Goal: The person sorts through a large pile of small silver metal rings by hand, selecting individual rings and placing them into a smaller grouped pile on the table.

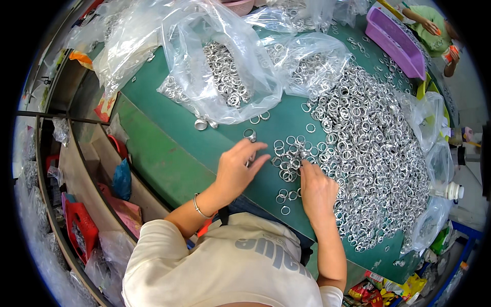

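Many silver finger rings (378, 148) are heaped on the right side of the green table (174, 120). My right hand (318, 188) has thumb and fingertips pinched on a ring (304, 155) at the edge of a small loose cluster of rings (287, 166). Left of that cluster is my left hand (236, 168), its thumb and forefinger apart and the other fingers curled. A bit of silver, seemingly a ring (249, 163), shows within those curled fingers; they partly hide it. Just beyond its fingertips lies another ring (249, 134).
Large clear plastic bags (186, 61) with rings inside stand along the far side. A purple basket (391, 41) is at the far right, near another person's hand (431, 26). Wooden shelving (94, 158) holds a red bin (79, 230) on the left. A clear bottle (450, 191) is beyond the heap.
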`<control>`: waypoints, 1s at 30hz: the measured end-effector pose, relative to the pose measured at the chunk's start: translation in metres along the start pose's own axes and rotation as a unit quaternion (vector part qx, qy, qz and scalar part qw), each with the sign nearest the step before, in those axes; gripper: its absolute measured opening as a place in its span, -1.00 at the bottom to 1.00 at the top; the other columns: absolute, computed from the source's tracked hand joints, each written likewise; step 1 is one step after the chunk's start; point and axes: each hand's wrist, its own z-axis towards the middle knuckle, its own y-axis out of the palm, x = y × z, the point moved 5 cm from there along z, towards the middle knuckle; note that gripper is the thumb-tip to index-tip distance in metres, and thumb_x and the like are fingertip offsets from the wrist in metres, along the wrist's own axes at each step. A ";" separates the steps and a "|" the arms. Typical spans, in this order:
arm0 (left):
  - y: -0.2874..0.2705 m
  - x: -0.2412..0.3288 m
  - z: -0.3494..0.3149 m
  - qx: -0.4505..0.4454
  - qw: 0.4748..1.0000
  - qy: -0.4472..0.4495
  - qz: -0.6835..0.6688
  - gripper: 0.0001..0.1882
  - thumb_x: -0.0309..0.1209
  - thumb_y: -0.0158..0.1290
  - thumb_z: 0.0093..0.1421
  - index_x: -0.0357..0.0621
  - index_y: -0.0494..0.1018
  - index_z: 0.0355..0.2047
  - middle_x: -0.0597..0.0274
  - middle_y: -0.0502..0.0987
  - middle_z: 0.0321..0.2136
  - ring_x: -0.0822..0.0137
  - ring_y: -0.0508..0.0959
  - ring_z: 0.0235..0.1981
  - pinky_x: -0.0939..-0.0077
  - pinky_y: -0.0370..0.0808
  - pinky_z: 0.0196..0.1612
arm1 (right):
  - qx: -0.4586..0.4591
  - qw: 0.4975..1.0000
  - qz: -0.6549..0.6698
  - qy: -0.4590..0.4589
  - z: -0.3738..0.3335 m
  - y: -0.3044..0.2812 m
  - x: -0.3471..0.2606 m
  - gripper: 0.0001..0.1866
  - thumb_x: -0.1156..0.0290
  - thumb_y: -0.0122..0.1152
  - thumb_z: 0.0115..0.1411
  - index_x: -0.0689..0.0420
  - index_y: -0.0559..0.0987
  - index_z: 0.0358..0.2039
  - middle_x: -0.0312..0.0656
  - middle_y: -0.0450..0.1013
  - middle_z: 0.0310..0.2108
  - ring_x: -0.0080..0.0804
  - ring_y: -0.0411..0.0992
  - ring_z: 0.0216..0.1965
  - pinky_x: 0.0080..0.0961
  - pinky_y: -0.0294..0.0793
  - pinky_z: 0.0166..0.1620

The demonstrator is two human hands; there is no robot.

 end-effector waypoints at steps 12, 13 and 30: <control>-0.013 -0.024 0.005 0.043 0.994 -0.046 0.090 -0.70 -0.57 0.23 -0.09 -0.24 0.49 -0.28 0.21 0.26 -0.67 0.33 0.26 -0.67 0.50 0.26 -0.56 | 0.007 1.000 0.015 0.002 0.000 0.007 0.003 -0.80 0.44 0.16 0.08 0.07 0.53 -0.24 -0.20 0.43 -0.55 -0.19 0.41 -0.66 -0.34 0.36 -0.60; -0.012 -0.025 0.006 0.033 0.993 -0.044 0.102 -0.73 -0.56 0.23 -0.08 -0.26 0.49 -0.31 0.17 0.29 -0.65 0.29 0.29 -0.66 0.47 0.28 -0.55 | 0.017 1.000 0.020 0.010 -0.001 0.006 0.003 -0.81 0.44 0.16 0.08 0.07 0.53 -0.25 -0.20 0.44 -0.55 -0.19 0.42 -0.65 -0.34 0.37 -0.60; -0.044 -0.028 0.007 0.084 0.982 -0.091 0.146 -0.81 -0.51 0.18 -0.04 -0.19 0.51 -0.35 0.13 0.42 -0.57 0.17 0.45 -0.58 0.35 0.37 -0.49 | 0.011 0.993 0.099 0.058 -0.007 -0.004 0.005 -0.91 0.42 0.15 0.10 0.14 0.46 -0.43 -0.19 0.45 -0.58 -0.24 0.45 -0.65 -0.36 0.38 -0.60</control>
